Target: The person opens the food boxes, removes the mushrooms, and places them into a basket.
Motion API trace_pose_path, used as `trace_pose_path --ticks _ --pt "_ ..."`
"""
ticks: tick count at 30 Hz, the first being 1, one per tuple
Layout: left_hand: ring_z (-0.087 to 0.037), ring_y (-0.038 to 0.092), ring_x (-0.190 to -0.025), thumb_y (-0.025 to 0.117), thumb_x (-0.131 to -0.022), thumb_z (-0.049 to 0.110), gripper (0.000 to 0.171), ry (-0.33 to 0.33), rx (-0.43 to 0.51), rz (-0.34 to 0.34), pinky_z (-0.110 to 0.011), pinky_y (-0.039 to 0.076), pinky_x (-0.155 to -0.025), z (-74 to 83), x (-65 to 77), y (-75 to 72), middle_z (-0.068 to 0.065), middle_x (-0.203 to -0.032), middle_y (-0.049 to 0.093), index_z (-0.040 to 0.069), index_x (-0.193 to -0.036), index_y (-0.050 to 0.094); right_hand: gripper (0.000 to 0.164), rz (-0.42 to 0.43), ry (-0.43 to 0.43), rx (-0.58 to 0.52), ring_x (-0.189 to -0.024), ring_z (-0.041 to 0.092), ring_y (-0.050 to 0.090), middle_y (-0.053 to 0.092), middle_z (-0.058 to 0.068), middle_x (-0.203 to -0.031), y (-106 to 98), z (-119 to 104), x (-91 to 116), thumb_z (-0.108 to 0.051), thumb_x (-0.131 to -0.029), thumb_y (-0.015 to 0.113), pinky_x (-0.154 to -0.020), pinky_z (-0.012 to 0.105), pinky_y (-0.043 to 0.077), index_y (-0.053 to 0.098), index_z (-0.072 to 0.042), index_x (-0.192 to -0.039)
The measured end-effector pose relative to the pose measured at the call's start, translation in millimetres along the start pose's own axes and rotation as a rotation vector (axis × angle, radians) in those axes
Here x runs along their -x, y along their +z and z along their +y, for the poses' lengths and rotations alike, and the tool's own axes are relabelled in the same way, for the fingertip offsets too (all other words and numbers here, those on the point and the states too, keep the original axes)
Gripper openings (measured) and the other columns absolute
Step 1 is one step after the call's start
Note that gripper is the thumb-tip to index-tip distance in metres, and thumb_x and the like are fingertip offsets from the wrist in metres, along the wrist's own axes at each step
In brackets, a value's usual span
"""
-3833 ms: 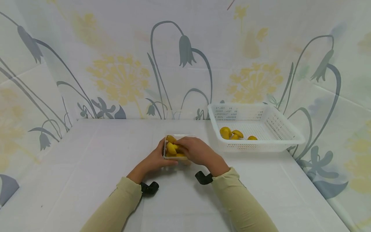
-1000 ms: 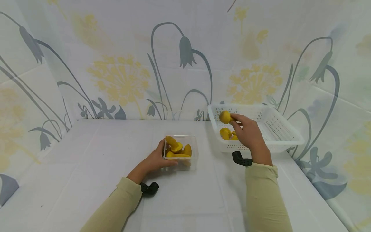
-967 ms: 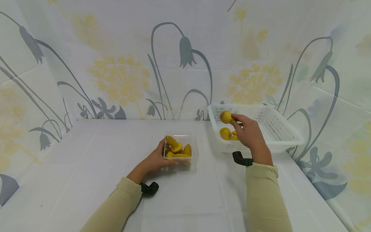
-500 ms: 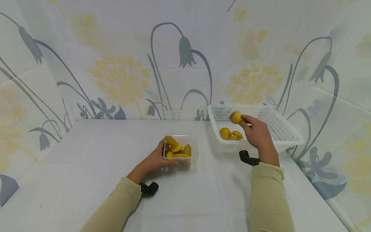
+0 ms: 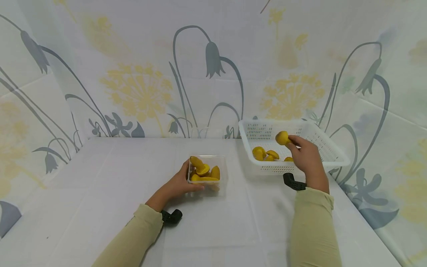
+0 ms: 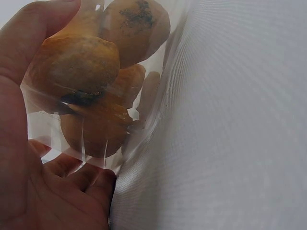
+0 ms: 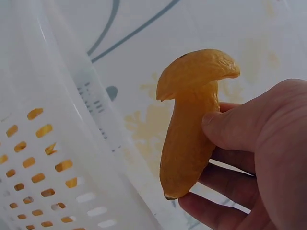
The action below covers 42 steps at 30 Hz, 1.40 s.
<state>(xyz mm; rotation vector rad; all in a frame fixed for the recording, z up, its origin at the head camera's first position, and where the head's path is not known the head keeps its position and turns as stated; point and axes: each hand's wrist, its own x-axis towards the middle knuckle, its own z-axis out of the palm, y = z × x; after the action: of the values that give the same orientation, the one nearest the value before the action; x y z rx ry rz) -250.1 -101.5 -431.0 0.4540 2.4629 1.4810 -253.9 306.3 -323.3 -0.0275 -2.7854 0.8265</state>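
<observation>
In the head view, my left hand (image 5: 180, 183) grips the left side of a clear plastic box (image 5: 213, 181) on the table. Several yellow mushrooms (image 5: 202, 170) lie inside it. The left wrist view shows the thumb and fingers around the box wall, with mushroom caps (image 6: 79, 67) behind the plastic. Above the white basket (image 5: 283, 169), my right hand (image 5: 306, 154) pinches a single mushroom (image 7: 192, 120) by its stem, thumb on one side and fingers on the other. Its cap faces away from the palm.
More mushrooms (image 5: 260, 152) lie in the left front part of the perforated basket, which stands at the back right. A faint transparent object (image 5: 207, 132) stands at the table's back edge. Floral cloth (image 5: 143, 89) hangs behind the white table (image 5: 110, 185).
Earlier my right hand was at the plastic box; it has since moved to the basket. Over the last second it shifts right with the mushroom. The left hand stays on the box.
</observation>
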Motion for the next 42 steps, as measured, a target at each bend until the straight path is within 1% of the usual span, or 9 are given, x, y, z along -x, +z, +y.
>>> trace_pose_path --ticks 4,6,15,23,27,35,42 --pt "-0.036 0.018 -0.149 0.083 -0.073 0.044 0.12 -0.002 0.004 -0.002 -0.053 0.02 -0.119 0.8 0.6 0.1 -0.013 -0.162 0.013 0.022 -0.156 0.0 0.049 0.011 -0.002 0.02 -0.123 0.047 0.051 0.048 0.024 -0.143 -2 7 0 -0.034 -0.105 0.037 -0.098 0.06 0.043 0.041 -0.007 -0.146" --pt "-0.036 0.018 -0.149 0.083 -0.073 0.044 0.12 -0.005 0.002 -0.001 -0.053 0.02 -0.119 1.3 0.8 0.0 -0.013 -0.162 0.013 0.022 -0.156 0.0 0.049 0.016 0.01 0.031 -0.124 0.047 0.05 0.048 0.025 -0.143 -3 10 1 -0.033 -0.105 0.037 -0.098 0.06 0.043 0.041 -0.006 -0.146" --pt "-0.035 0.02 -0.148 0.083 -0.073 0.044 0.12 -0.003 -0.006 0.0 -0.053 0.02 -0.119 2.5 1.2 -0.2 -0.013 -0.162 0.014 0.021 -0.156 -0.001 0.048 0.039 0.101 0.024 -0.127 0.048 0.045 0.047 0.025 -0.143 -7 20 3 -0.032 -0.105 0.036 -0.099 0.061 0.04 0.042 -0.008 -0.146" --pt "-0.035 0.019 -0.148 0.082 -0.073 0.045 0.12 -0.004 -0.02 0.003 -0.053 0.021 -0.119 1.3 0.7 -0.2 -0.014 -0.162 0.014 0.021 -0.156 0.0 0.048 0.047 0.146 0.029 -0.13 0.047 0.041 0.048 0.025 -0.142 -4 25 0 -0.03 -0.105 0.037 -0.103 0.062 0.036 0.042 -0.007 -0.146" --pt "-0.035 0.019 -0.149 0.082 -0.073 0.045 0.12 -0.003 -0.02 0.003 -0.054 0.021 -0.119 1.3 0.6 -0.1 -0.014 -0.162 0.013 0.021 -0.156 0.0 0.047 0.05 0.152 0.038 -0.128 0.048 0.042 0.049 0.026 -0.14 -3 26 -1 -0.027 -0.104 0.038 -0.103 0.062 0.037 0.043 -0.005 -0.145" --pt "-0.035 0.018 -0.149 0.083 -0.073 0.043 0.119 -0.008 -0.009 0.0 -0.053 0.019 -0.119 2.5 0.4 -0.5 -0.014 -0.162 0.013 0.022 -0.156 0.0 0.047 0.058 0.206 0.025 -0.125 0.046 0.045 0.051 0.028 -0.138 -1 28 -3 -0.027 -0.104 0.04 -0.102 0.06 0.04 0.045 -0.002 -0.143" --pt "-0.035 0.018 -0.149 0.083 -0.073 0.045 0.12 -0.004 -0.008 -0.003 -0.053 0.019 -0.119 1.0 -0.1 -0.5 -0.013 -0.162 0.013 0.022 -0.156 0.0 0.044 0.1 0.246 0.018 -0.122 0.044 0.048 0.055 0.025 -0.133 1 29 -3 -0.02 -0.102 0.036 -0.097 0.055 0.045 0.052 -0.001 -0.138"
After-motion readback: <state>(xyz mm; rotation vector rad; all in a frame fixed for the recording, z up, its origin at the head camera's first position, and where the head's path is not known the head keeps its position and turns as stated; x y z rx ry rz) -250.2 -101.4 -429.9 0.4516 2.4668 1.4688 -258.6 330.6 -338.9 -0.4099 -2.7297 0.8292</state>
